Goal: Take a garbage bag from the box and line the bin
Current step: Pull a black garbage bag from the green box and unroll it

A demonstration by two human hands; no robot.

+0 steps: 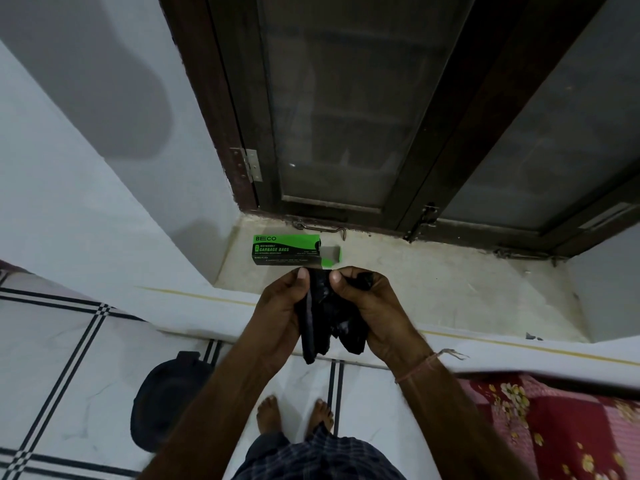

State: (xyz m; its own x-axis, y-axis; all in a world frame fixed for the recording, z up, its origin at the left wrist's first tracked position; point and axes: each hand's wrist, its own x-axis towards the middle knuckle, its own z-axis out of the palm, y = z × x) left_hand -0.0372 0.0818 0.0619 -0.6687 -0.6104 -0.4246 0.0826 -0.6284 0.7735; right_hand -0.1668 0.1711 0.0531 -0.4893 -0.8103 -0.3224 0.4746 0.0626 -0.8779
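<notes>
Both hands hold a crumpled black garbage bag (327,317) in front of the window sill (433,289), just off its front edge. The left hand (282,313) has its grip clamped on the bag's left side, thumb pressed on top near the upper edge. The right hand (369,306) has its grip clamped on the right side, thumb beside the left thumb, with a bunch of the plastic poking out past its fingers. The bag's loose folds hang down between the two palms.

The green and black garbage bag box (287,250) lies on its side on the sill, near the back left corner, just beyond the hands; its right end flap (331,255) stands open.

A black bin (166,400) stands on the tiled floor (69,358) below the left forearm, left of the person's bare feet (294,414). A red floral bedspread (554,427) shows at lower right.
</notes>
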